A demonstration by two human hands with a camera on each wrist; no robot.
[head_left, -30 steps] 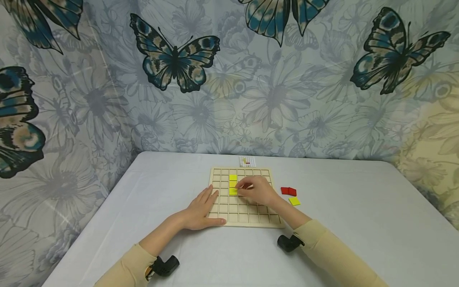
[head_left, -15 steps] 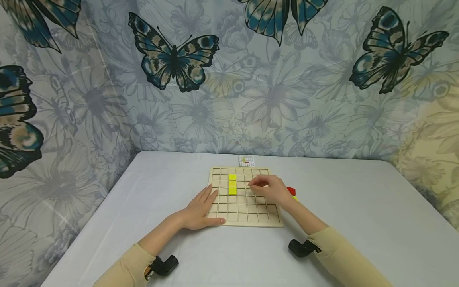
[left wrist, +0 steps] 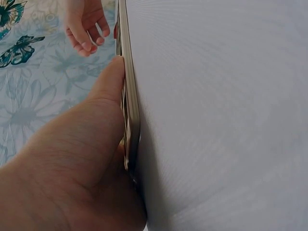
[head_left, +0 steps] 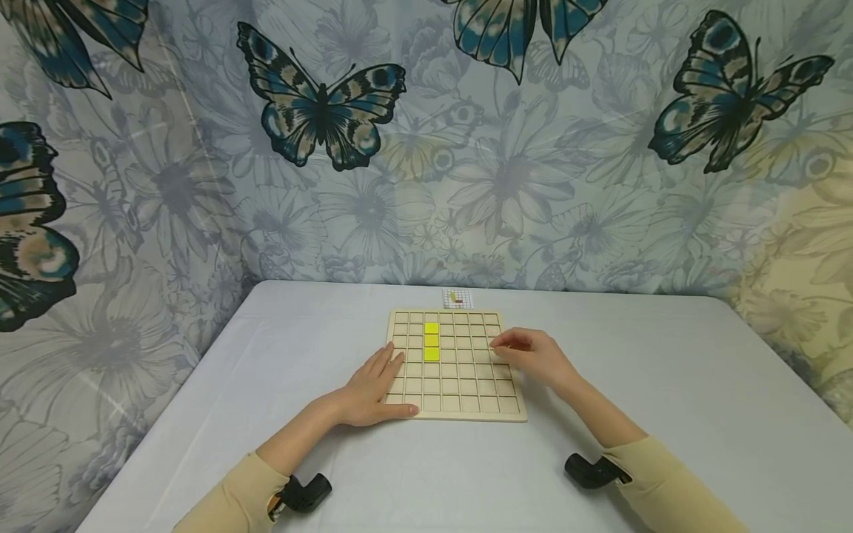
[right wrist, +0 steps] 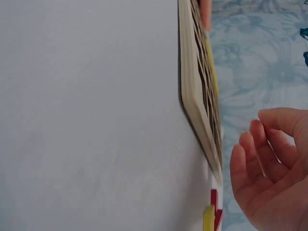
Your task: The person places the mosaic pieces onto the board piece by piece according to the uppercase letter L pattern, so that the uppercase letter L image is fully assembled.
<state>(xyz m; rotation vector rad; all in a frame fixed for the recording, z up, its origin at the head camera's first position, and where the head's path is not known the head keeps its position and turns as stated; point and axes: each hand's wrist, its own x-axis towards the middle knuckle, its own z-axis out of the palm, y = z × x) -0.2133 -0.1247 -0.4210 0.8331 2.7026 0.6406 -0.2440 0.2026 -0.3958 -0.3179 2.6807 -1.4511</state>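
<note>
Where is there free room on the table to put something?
The white table is bare right of the right hand, left of the board and left hand, and between the wrist cameras. Crowded: the board's right edge, where the right hand, red tiles and a yellow tile gather. A card lies behind the board.

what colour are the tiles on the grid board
The tiles are bright yellow, seen best in the head view.

This looks like a screened-off indoor nook, wider room unclear, where a butterfly-patterned backdrop (head_left: 413, 215) wraps round the far edge and both far corners of a white-covered table (head_left: 666, 385).
</note>
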